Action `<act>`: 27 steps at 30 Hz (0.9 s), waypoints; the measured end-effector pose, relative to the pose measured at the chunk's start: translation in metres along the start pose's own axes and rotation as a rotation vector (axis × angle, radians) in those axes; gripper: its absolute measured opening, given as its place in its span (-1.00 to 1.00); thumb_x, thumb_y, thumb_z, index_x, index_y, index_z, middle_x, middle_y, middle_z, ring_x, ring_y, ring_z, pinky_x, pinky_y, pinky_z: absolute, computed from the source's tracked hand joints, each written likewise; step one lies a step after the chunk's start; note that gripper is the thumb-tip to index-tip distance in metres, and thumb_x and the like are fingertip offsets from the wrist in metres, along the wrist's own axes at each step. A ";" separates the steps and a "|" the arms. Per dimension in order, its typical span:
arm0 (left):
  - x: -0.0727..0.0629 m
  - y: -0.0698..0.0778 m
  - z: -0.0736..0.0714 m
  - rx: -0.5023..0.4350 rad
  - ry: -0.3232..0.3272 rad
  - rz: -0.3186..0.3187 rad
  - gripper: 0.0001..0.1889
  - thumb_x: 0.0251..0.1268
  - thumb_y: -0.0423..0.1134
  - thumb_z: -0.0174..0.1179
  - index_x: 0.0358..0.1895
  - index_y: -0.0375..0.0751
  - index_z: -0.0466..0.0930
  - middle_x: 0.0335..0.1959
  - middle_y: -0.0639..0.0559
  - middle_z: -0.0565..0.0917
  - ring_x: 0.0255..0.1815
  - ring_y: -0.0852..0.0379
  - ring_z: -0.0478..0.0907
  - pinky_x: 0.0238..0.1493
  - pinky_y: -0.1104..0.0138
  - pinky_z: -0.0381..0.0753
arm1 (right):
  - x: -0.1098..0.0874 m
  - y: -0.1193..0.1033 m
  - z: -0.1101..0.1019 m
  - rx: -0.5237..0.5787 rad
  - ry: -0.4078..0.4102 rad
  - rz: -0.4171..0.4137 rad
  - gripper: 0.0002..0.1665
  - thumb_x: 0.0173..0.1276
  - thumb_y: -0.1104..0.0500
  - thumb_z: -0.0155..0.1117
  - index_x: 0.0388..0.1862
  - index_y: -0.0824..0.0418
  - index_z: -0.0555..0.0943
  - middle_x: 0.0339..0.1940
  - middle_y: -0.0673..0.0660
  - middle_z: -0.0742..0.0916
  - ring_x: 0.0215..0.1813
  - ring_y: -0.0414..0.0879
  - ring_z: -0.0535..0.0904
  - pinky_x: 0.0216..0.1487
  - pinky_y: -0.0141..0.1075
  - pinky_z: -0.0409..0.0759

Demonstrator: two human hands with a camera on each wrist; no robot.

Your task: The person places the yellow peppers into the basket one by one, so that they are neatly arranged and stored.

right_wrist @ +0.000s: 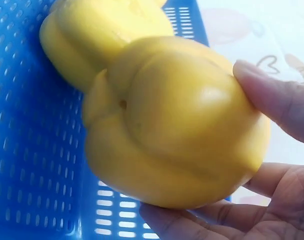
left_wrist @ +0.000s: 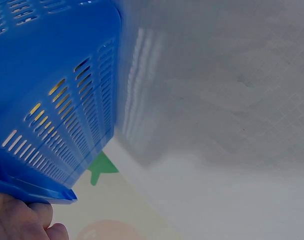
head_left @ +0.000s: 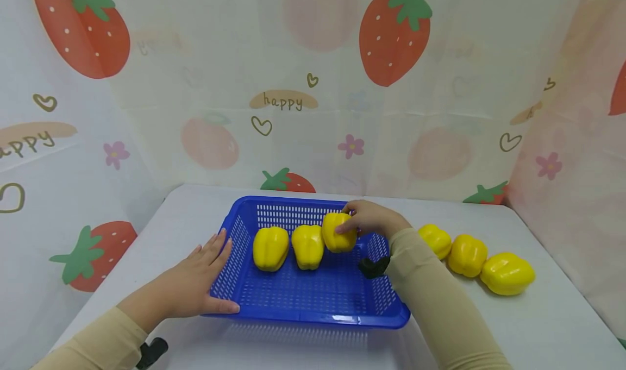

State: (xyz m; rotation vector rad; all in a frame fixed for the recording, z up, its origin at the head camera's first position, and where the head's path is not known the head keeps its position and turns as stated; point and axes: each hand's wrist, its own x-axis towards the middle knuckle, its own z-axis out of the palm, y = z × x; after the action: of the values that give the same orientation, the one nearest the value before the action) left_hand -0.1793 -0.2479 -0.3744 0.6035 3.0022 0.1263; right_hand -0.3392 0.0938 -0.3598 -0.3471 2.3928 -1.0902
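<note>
Gripping a yellow pepper (head_left: 333, 238) with the thumb and fingers of the right hand (head_left: 375, 218), just right of the middle of the head view. Looking down on a white table (head_left: 552, 318) low in the frame, then a big blue basket (head_left: 303, 299) at the lower middle, with that pepper at its upper right part. Resting the left hand (head_left: 193, 284), fingers straight and spread, on the basket's left edge at the lower left, with two more peppers (head_left: 271, 249) inside near the middle and three others (head_left: 467, 256) in a slanting line at the right.
</note>
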 end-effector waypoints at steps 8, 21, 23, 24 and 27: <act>0.000 0.000 0.000 0.002 -0.001 -0.002 0.31 -0.29 0.64 -0.12 0.42 -0.33 -0.14 0.46 -0.26 -0.22 0.45 -0.20 -0.21 0.33 -0.10 -0.06 | 0.002 0.001 0.006 -0.016 -0.027 0.038 -0.22 0.02 0.03 0.45 0.19 0.26 0.38 0.05 0.16 0.53 -0.05 0.01 0.53 0.01 -0.09 0.54; 0.000 0.001 -0.001 0.000 -0.003 -0.006 0.31 -0.30 0.65 -0.13 0.42 -0.33 -0.13 0.46 -0.26 -0.22 0.45 -0.21 -0.22 0.33 -0.11 -0.06 | 0.008 0.011 0.009 0.054 -0.123 0.085 -0.28 0.01 0.07 0.46 0.15 0.23 0.41 0.10 0.19 0.49 0.00 0.03 0.50 0.02 -0.06 0.54; 0.000 0.001 0.000 0.001 -0.004 -0.006 0.31 -0.31 0.65 -0.12 0.42 -0.32 -0.12 0.46 -0.25 -0.22 0.45 -0.20 -0.22 0.33 -0.11 -0.06 | 0.008 0.011 0.010 0.062 -0.138 0.091 -0.30 0.02 0.09 0.45 0.14 0.23 0.41 0.11 0.20 0.47 0.01 0.04 0.50 0.00 -0.07 0.55; 0.000 0.001 0.001 0.003 -0.004 -0.007 0.31 -0.31 0.65 -0.12 0.42 -0.32 -0.12 0.46 -0.25 -0.22 0.45 -0.19 -0.22 0.33 -0.11 -0.06 | 0.008 0.012 0.010 0.063 -0.142 0.094 -0.30 0.02 0.09 0.45 0.14 0.24 0.40 0.13 0.21 0.46 0.01 0.04 0.49 0.00 -0.07 0.55; 0.000 0.001 0.001 0.002 0.001 -0.004 0.30 -0.30 0.65 -0.11 0.42 -0.33 -0.10 0.46 -0.25 -0.21 0.45 -0.20 -0.21 0.33 -0.11 -0.06 | 0.008 0.011 0.011 0.060 -0.142 0.113 -0.28 0.02 0.09 0.45 0.16 0.22 0.40 0.14 0.20 0.45 0.02 0.04 0.49 0.00 -0.07 0.55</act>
State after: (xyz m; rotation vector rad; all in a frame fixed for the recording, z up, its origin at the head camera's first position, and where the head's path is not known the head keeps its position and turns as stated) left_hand -0.1789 -0.2464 -0.3751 0.5976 3.0046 0.1232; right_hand -0.3403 0.0906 -0.3769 -0.2560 2.2215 -1.0481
